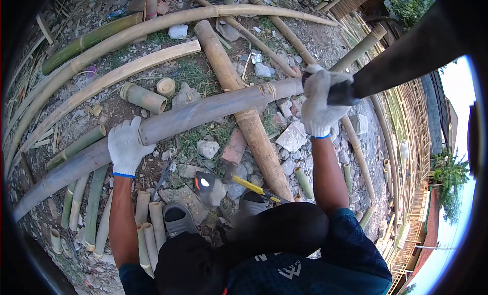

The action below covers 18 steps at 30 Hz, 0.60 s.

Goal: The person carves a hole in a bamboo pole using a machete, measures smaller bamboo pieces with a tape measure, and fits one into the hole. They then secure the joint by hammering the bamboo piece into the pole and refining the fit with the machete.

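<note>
The scene is viewed from a single head-worn camera, aimed steeply downward and forward over the person's own body. The ground (203, 76) is seen at arm's length through a fisheye lens, darkly vignetted at the edges.

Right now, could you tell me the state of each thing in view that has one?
Left hand: gloved, gripping the long bamboo pole.
Right hand: gloved, shut on a dark tool handle.
Long bamboo pole: lying across a thicker log.
Yellow-handled tool: lying on rubble.
Short bamboo piece: hollow, on its side.
</note>
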Each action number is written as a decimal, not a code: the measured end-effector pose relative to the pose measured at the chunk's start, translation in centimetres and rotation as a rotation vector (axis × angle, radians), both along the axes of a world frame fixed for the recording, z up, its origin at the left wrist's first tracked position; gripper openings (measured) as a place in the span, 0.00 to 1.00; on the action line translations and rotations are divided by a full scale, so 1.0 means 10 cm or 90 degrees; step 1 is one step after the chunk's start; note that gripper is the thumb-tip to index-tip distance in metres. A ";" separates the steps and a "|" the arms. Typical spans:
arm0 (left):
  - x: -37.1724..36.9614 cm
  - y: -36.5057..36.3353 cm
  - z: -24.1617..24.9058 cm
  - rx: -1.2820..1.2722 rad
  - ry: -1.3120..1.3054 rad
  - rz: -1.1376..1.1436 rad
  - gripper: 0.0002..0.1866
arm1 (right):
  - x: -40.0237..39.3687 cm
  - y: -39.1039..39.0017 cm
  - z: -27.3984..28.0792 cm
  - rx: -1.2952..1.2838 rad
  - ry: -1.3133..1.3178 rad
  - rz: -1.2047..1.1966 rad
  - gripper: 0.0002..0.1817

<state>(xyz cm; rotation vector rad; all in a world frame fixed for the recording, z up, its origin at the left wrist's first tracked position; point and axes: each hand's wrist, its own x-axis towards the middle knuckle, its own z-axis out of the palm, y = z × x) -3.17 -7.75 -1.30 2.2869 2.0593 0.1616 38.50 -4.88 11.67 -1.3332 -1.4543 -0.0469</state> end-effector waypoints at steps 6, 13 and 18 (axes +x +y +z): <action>0.02 -0.06 0.07 0.006 -0.006 0.006 0.41 | 0.42 -0.53 -0.78 -0.594 -0.304 -0.110 0.24; 0.00 -0.02 0.00 0.003 -0.011 0.003 0.45 | -0.25 -0.03 0.70 -0.033 0.150 0.045 0.10; 0.03 -0.06 0.10 0.016 -0.006 0.013 0.40 | 0.25 -0.62 -1.00 -0.668 -0.438 -0.206 0.31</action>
